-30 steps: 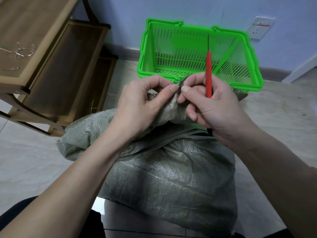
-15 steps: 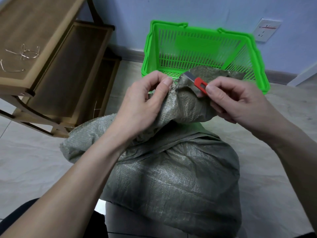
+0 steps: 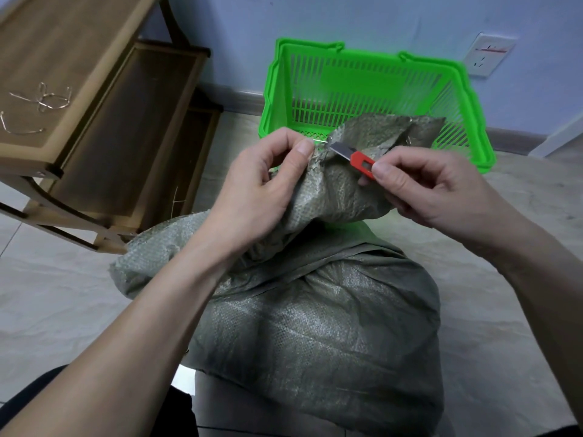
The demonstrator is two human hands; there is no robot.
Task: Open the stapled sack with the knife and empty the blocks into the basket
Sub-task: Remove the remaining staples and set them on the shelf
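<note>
A full grey-green woven sack (image 3: pixel 315 326) lies on the floor in front of me, its gathered top raised toward the basket. My left hand (image 3: pixel 262 187) pinches the sack's top edge beside a metal staple (image 3: pixel 320 141). My right hand (image 3: pixel 435 187) grips a red utility knife (image 3: pixel 361 160), whose bare blade tip touches the fabric at that staple. A green plastic basket (image 3: pixel 473 108) stands just behind the sack with nothing visible in it. The blocks are hidden inside the sack.
A wooden stepped shelf (image 3: pixel 94 121) stands at the left, with several bent wire staples (image 3: pixel 44 99) on its top board. A wall socket (image 3: pixel 489 55) sits on the blue wall behind the basket. Pale stone floor surrounds the sack.
My right hand has turned the knife from upright to level and brought its blade to the staple at the sack's top. My left hand keeps its pinch on the sack's top edge.
</note>
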